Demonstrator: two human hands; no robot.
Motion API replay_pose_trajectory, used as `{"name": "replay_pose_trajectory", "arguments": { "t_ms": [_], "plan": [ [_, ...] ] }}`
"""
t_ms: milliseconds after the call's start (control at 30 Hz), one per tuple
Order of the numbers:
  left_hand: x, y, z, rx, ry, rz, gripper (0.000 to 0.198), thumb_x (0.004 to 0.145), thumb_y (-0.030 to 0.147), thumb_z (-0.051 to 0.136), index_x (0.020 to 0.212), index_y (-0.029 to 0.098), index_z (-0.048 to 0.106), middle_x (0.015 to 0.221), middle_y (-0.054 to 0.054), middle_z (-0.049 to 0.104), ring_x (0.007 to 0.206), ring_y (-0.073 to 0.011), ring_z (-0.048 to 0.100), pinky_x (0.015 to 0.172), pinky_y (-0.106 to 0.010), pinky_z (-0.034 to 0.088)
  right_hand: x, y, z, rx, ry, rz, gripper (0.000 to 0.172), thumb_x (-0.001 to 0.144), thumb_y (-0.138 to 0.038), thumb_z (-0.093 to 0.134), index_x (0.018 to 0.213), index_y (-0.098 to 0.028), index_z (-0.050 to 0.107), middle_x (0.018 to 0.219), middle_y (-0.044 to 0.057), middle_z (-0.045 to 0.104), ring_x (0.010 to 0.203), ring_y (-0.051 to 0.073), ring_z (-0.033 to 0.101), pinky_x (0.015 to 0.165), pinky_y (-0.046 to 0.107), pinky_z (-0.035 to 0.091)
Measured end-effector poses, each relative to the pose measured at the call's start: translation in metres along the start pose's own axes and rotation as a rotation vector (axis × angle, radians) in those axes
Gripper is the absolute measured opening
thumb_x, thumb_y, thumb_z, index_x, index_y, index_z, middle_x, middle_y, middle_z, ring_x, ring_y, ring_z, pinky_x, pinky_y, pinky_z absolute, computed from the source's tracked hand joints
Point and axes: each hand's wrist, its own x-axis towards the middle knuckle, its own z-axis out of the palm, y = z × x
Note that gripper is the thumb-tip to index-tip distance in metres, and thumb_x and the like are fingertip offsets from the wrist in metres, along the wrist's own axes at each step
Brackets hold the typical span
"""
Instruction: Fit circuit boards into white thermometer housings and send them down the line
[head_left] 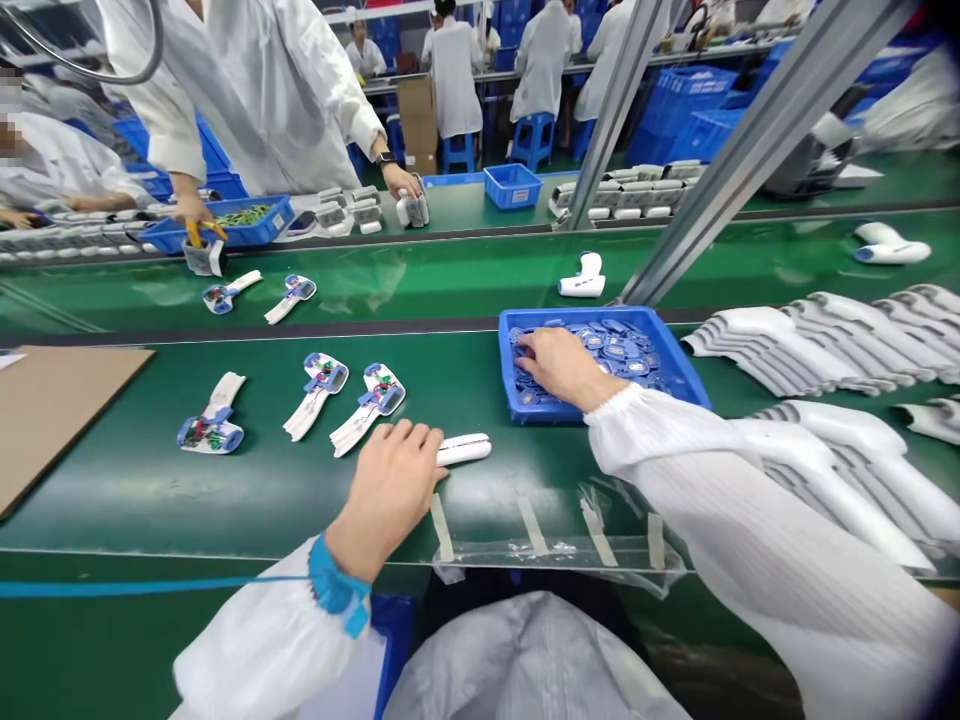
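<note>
Green assembly bench (112, 500) crosses the view, with a second green conveyor belt (420, 285) beyond it and co-workers in white smocks (262, 100) at the far side. Rows of stacked white plastic thermometer-shaped housings (810, 345) lie at right on the bench. Flat brown cardboard sheet (52, 420) lies at the bench's left end. Three open white housings with exposed circuit boards and blue fittings (322, 392) stand in a slanted row, well left of the tray, each lying flat.

Shallow blue plastic tray (577, 316) sits mid-bench, filled with small flat blue-edged parts (619, 355), piled loosely. Right hand (562, 367) is inside the tray, fingers extended and slightly spread over the pile; whether it has hold of a part cannot be told. Left hand (390, 490) rests on the bench, fingers lightly curled, just beside the three housings. Its fingertips (409, 435) touch the end of a slim white rounded plastic piece (466, 449); a firm grip cannot be confirmed. Blue cuff band (337, 587) circles the left wrist.
</note>
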Motion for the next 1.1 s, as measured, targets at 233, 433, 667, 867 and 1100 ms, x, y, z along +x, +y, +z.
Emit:
{"name": "replay_pose_trajectory", "arguments": {
  "t_ms": [233, 433, 667, 867, 1100],
  "plan": [
    [0.008, -0.007, -0.003, -0.678, 0.086, -0.255, 0.027, 0.095, 0.042, 0.059, 0.109, 0.019, 0.059, 0.1, -0.006, 0.069, 0.088, -0.0232, 0.064, 0.076, -0.034, 0.046, -0.01, 0.001, -0.012, 0.096, -0.003, 0.022, 0.031, 0.093, -0.015, 0.053, 0.12, -0.009, 0.066, 0.105, 0.017, 0.074, 0.095, 0.025, 0.07, 0.089, 0.036, 0.05],
    [0.011, 0.021, -0.006, -0.924, 0.033, -0.214, 0.031, 0.099, 0.05, 0.051, 0.1, 0.019, 0.057, 0.082, -0.001, 0.063, 0.072, -0.0164, 0.055, 0.065, -0.027, 0.039, -0.08, -0.024, -0.021, 1.062, -0.094, 0.123, 0.043, 0.093, -0.037, 0.063, 0.13, -0.017, 0.065, 0.07, 0.0, 0.069, 0.065, 0.015, 0.065, 0.071, 0.03, 0.055],
    [0.015, 0.043, -0.012, -0.838, -0.079, -0.097, 0.026, 0.1, 0.046, 0.049, 0.102, 0.021, 0.053, 0.083, 0.0, 0.062, 0.07, -0.0166, 0.052, 0.064, -0.027, 0.035, -0.119, -0.055, 0.012, 1.351, 0.101, 0.213, 0.036, 0.079, -0.048, 0.08, 0.104, -0.022, 0.078, 0.096, 0.004, 0.077, 0.084, 0.015, 0.069, 0.08, 0.03, 0.056],
    [0.014, 0.038, -0.019, -0.649, -0.143, 0.004, 0.031, 0.103, 0.046, 0.042, 0.113, 0.02, 0.055, 0.09, -0.004, 0.068, 0.073, -0.0206, 0.061, 0.063, -0.029, 0.036, -0.132, -0.054, 0.015, 1.03, 0.272, 0.11, 0.029, 0.083, -0.045, 0.077, 0.104, -0.025, 0.078, 0.109, 0.006, 0.077, 0.098, 0.023, 0.071, 0.091, 0.04, 0.058],
    [0.017, 0.046, -0.014, -0.472, 0.017, 0.069, 0.031, 0.106, 0.04, 0.034, 0.116, 0.021, 0.058, 0.089, -0.002, 0.07, 0.074, -0.0206, 0.061, 0.075, -0.034, 0.039, -0.135, -0.052, 0.007, 0.712, 0.215, -0.111, 0.028, 0.099, -0.036, 0.057, 0.119, -0.022, 0.07, 0.108, 0.007, 0.072, 0.094, 0.02, 0.067, 0.082, 0.034, 0.055]
  ]
}}
